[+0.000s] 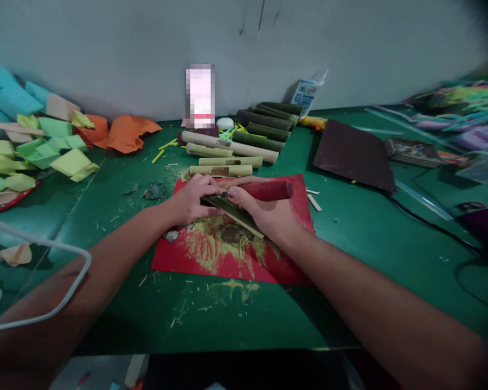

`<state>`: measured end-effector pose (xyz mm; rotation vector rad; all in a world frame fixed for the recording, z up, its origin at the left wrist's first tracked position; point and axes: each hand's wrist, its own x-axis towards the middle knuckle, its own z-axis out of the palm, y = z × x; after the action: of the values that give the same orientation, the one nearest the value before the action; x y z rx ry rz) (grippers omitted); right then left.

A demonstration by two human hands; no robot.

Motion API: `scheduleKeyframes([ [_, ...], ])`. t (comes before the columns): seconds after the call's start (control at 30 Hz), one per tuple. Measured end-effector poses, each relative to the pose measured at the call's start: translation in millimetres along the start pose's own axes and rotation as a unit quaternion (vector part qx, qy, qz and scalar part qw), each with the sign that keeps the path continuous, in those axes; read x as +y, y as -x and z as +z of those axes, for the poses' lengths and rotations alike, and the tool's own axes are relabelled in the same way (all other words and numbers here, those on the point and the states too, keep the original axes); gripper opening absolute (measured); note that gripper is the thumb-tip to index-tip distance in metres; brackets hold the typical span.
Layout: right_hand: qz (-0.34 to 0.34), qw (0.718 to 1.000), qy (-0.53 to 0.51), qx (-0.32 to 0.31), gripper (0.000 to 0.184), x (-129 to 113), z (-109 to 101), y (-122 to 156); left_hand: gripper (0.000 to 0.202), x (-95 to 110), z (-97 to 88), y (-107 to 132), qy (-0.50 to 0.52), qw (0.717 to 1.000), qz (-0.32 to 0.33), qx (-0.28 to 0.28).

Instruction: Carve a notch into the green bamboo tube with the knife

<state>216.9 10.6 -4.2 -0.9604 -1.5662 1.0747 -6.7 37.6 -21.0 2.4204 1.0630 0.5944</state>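
My left hand (pixel 193 200) is closed over one end of a dark green bamboo piece (pixel 238 215) and presses it down on a red sheet (pixel 179 260). My right hand (pixel 264 214) grips a tool with a round dark red handle (pixel 270 190); its working end meets the bamboo between my hands. Yellowish shavings (pixel 219 246) lie on the red sheet just in front of my hands. The tool's blade is mostly hidden by my fingers.
Behind my hands lie several cut bamboo tubes, pale (pixel 228 160) and dark green (pixel 264 122). Coloured paper scraps (pixel 44 146) are heaped at the left, a dark sandpaper sheet (pixel 352 154) lies at the right, with black cables (pixel 431 225) beyond. A white cord (pixel 65 244) crosses my left forearm.
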Motion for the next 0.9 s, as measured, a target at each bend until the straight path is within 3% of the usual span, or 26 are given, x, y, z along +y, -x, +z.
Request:
scheduleKeyframes([
  [0.5, -0.002, 1.000, -0.008, 0.003, 0.027, 1, 1, 0, 0.047, -2, -0.8, 0, -0.003, 1.000, -0.006, -0.005],
  [0.9, 0.029, 0.998, 0.054, -0.001, 0.013, -13, 5, -3, 0.042, -2, -0.4, 1, -0.009, 1.000, -0.010, 0.000],
])
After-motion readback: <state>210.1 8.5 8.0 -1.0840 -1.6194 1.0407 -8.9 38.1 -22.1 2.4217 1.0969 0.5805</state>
